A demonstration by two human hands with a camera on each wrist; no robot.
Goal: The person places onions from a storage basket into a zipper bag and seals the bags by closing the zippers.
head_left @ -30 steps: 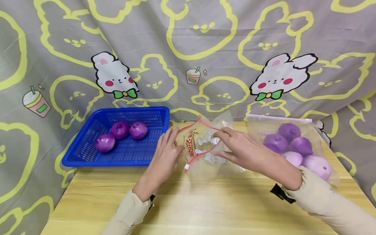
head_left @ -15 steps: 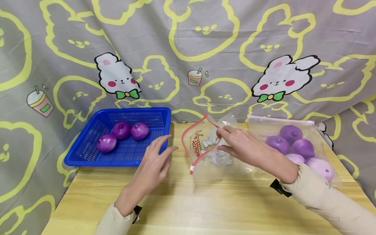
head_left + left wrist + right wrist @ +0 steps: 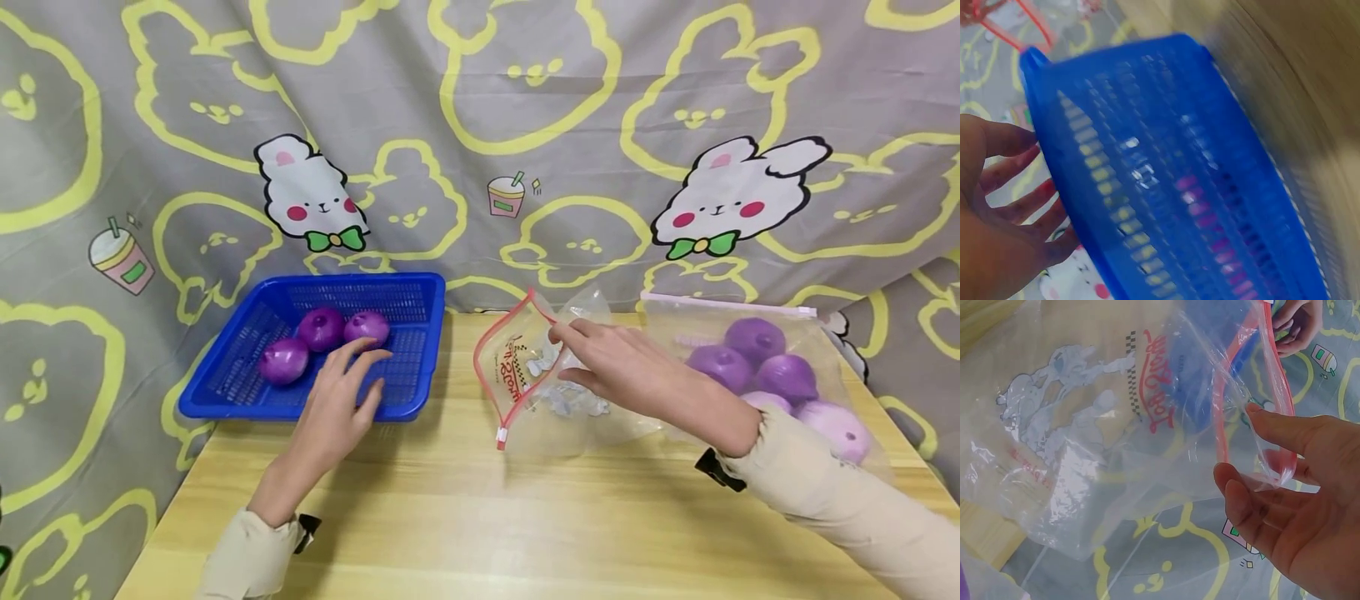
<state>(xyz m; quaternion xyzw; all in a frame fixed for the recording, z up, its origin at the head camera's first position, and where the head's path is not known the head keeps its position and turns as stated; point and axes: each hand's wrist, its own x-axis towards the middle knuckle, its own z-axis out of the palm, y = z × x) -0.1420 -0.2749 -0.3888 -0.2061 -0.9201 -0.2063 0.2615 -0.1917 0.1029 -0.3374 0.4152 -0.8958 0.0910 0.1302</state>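
Three purple onions (image 3: 283, 361) sit in the blue plastic basket (image 3: 431, 367) at the left. My left hand (image 3: 333, 408) hovers over the basket's front rim, fingers relaxed and holding nothing. Its fingertips overlap the rightmost onion (image 3: 367, 325) in the head view; contact cannot be made out. In the left wrist view, the basket wall (image 3: 1147, 156) hides most of the onions. My right hand (image 3: 618, 358) pinches the mouth of a clear zip bag (image 3: 498, 379) with red edging and a white slider. That mouth gapes toward the basket.
A second clear zip bag (image 3: 727, 305) with pale pink edging lies at the right, with several onions (image 3: 753, 338) in it. The wooden table (image 3: 480, 533) meets a patterned grey curtain (image 3: 420, 100) at the back.
My left hand has let go of the zip bag's edge and moved left to the basket. My right hand stays on the bag, whose mouth remains spread.
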